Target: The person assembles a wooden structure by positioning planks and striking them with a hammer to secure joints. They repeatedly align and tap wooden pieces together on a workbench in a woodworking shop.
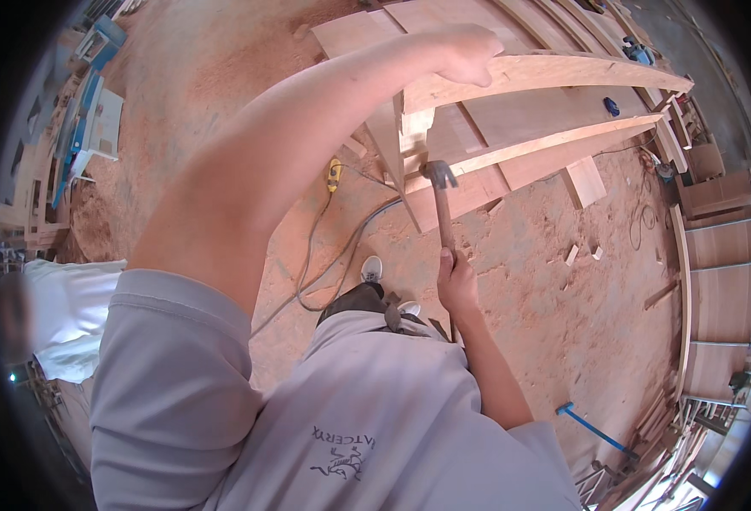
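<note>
My right hand [458, 285] is closed around the wooden handle of a claw hammer [445, 217]. The hammer stands upright, its dark metal head beside the near corner of a wooden frame [529, 146]. With my left arm stretched forward and across, my left hand [465, 55] grips the upper edge of a long pale board [563, 75], which stands on edge as part of that frame. Some of the left fingers are hidden by the hand and board. Beneath the frame lie wide plywood panels [537, 111].
A yellow power socket [335, 175] and looping cables [307, 272] lie near my feet. Wood offcuts [585, 180] and a blue T-shaped bar [597, 430] are on the dusty floor. At left are a person in white [73, 315] and a blue-and-white machine [94, 128]. Stacked boards [720, 289] line the right.
</note>
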The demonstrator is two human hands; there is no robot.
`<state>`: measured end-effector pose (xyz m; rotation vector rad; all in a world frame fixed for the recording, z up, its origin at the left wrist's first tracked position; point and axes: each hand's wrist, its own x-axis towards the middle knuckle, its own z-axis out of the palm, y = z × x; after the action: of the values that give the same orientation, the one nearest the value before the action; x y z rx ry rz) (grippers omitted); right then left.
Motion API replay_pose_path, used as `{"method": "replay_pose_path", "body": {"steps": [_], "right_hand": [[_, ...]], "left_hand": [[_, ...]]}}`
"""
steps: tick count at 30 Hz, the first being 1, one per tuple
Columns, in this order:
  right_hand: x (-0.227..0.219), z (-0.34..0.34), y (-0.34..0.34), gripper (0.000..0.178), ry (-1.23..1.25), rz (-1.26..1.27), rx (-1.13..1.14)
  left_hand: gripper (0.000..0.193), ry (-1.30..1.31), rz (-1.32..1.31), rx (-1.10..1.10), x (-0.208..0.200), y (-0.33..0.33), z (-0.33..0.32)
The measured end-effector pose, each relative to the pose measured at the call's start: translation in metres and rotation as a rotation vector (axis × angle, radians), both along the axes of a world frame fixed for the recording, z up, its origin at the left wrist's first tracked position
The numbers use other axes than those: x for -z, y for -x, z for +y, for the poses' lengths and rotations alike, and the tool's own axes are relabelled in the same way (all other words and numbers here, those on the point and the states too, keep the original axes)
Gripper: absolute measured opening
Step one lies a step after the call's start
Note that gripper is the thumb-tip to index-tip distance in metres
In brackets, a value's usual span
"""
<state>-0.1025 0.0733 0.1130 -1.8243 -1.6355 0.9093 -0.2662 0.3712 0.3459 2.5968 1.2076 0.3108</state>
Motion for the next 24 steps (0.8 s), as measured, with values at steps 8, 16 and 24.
{"method": "replay_pose_path", "body": {"steps": [8, 16, 24], "right_hand": [[0.001, -0.002, -0.006, 0.042, 0.102, 0.106, 0.031], [-0.163, -0.013, 0.003, 0.057, -0.669, 0.859, -0.106], [-0.014, 0.003, 0.0, 0.05, 0.157, 0.108, 0.073]], "left_hand": [[0.036, -0.003, 0.028, 0.007, 0.001, -0.005, -0.001], [0.037, 0.03, -0.012, 0.014, 0.002, -0.004, 0.001], [0.035, 0.035, 0.002, 0.021, 0.005, -0.005, -0.009]]}}
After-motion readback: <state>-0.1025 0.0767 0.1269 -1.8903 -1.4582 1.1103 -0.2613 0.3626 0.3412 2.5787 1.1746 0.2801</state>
